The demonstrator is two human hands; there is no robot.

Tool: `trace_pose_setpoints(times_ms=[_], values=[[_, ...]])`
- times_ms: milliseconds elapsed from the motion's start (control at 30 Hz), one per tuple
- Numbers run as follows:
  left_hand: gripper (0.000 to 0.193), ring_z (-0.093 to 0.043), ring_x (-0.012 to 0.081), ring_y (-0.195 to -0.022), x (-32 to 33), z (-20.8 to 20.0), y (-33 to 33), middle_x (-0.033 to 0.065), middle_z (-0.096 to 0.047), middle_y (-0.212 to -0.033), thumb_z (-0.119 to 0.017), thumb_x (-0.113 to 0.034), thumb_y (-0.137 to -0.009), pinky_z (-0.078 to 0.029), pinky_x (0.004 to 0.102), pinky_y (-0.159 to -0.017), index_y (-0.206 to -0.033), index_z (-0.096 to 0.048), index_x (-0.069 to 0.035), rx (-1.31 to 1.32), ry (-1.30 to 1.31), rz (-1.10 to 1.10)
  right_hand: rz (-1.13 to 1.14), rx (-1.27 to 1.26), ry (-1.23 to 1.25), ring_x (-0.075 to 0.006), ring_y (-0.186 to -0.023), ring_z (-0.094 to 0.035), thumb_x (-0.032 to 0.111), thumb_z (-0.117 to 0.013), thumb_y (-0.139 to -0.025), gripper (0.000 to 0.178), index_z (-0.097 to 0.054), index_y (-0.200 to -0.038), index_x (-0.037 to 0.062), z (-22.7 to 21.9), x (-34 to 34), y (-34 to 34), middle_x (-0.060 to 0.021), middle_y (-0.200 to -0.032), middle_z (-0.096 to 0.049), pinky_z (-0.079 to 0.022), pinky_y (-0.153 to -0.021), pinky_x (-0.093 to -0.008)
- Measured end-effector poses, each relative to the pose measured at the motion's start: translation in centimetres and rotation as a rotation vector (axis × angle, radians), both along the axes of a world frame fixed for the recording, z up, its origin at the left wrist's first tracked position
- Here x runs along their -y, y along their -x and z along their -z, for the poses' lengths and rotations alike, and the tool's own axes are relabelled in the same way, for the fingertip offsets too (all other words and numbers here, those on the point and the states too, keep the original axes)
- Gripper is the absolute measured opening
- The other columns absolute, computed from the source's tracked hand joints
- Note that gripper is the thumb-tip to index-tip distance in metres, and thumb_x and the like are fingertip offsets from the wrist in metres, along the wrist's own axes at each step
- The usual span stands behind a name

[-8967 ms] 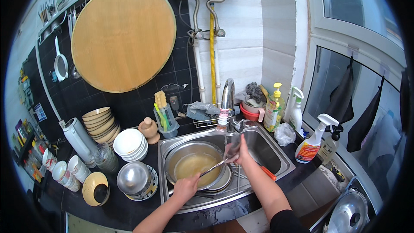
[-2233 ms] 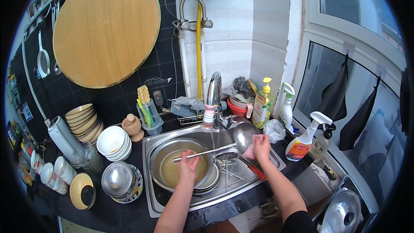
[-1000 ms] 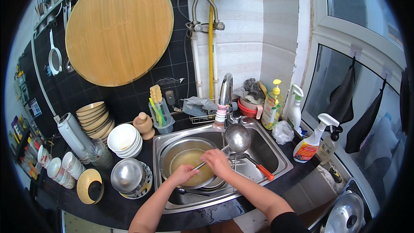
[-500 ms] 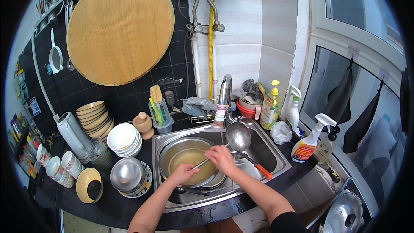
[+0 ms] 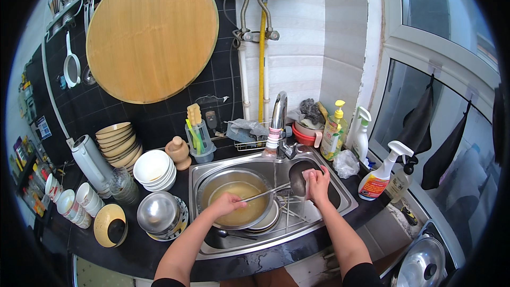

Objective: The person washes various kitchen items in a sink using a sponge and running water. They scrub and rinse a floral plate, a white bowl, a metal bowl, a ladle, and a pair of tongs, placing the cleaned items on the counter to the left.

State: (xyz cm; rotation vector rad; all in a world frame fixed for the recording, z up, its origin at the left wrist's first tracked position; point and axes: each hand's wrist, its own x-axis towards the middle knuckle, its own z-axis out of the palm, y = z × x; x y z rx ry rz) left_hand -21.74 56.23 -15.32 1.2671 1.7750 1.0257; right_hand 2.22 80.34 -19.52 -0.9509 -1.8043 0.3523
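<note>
My left hand (image 5: 228, 204) grips the end of a metal ladle's handle over a large steel basin (image 5: 203, 183) of cloudy yellowish water. The ladle (image 5: 265, 193) reaches across to the right, its bowl tilted over the right part of the sink (image 5: 348, 202). My right hand (image 5: 317, 186) presses a pinkish cloth (image 5: 306, 175) against the bowl. A thin stream runs from the faucet (image 5: 278, 110) just left of the ladle's bowl. Plates (image 5: 270, 221) lie partly under the basin, and a dark utensil (image 5: 234, 235) rests in front of it.
Left of the sink stand white bowls (image 5: 154, 169), metal bowls (image 5: 159, 212), tan bowls (image 5: 118, 146), cups (image 5: 89, 201) and a utensil holder (image 5: 200, 141). Right of it are a yellow-pump bottle (image 5: 333, 133), a crumpled plastic bag (image 5: 346, 163) and a spray bottle (image 5: 380, 175). A wire rack (image 5: 289, 210) lies in the sink.
My right hand has moved right, from the ladle's handle to its bowl. The bowl has dropped lower and tipped. The orange-handled utensil in the sink no longer shows.
</note>
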Motion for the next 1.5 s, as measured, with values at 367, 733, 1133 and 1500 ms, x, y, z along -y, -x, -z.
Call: trace_pose_setpoints(times_ms=[367, 733, 1133, 1500], values=[[0.022, -0.048, 0.0062, -0.055, -4.3, 0.3, 2.5, 0.0003, -0.057, -0.061, -0.062, -0.021, -0.083, -0.038, 0.0216, -0.052, -0.084, -0.066, 0.000, -0.004, -0.125, 0.080, -0.262, -0.216, 0.263, -0.0183, -0.081, -0.052, 0.021, -0.053, -0.087, 0.024, -0.061, -0.087, -0.0013, -2.2, -2.3, -2.1, -0.0091, -0.088, -0.056, -0.041, -0.073, -0.0278], [0.028, -0.055, 0.0083, -0.070, -12.9, 2.2, -0.2, 0.0053, -0.063, -0.084, -0.059, -0.005, -0.081, -0.045, 0.0218, -0.066, -0.107, -0.058, 0.002, 0.205, -0.271, 0.134, -0.205, -0.210, 0.052, -0.0287, -0.109, -0.048, 0.011, -0.052, -0.084, 0.018, -0.061, -0.092, -0.0018, -13.2, 0.3, -3.9, -0.0188, -0.108, -0.054, -0.036, -0.091, -0.0317], [0.025, -0.052, 0.0075, -0.062, -15.6, -2.7, -3.4, 0.0004, -0.060, -0.075, -0.060, -0.016, -0.082, -0.043, 0.0214, -0.056, -0.104, -0.060, -0.003, 0.163, -0.132, 0.178, -0.150, -0.174, 0.121, -0.0326, -0.112, -0.047, 0.015, -0.053, -0.084, 0.021, -0.061, -0.094, -0.0021, -13.2, -3.5, -6.3, -0.0219, -0.107, -0.056, -0.035, -0.094, -0.0349], [0.020, -0.047, 0.0069, -0.053, -4.1, -5.1, 3.2, -0.0003, -0.058, -0.062, -0.064, -0.023, -0.081, -0.041, 0.0222, -0.050, -0.087, -0.069, -0.005, -0.146, -0.008, 0.028, -0.501, -0.387, 0.482, -0.0172, -0.073, -0.052, 0.016, -0.053, -0.086, 0.021, -0.059, -0.081, -0.0032, -2.0, 0.1, 0.9, -0.0077, -0.079, -0.054, -0.042, -0.068, -0.0273]])
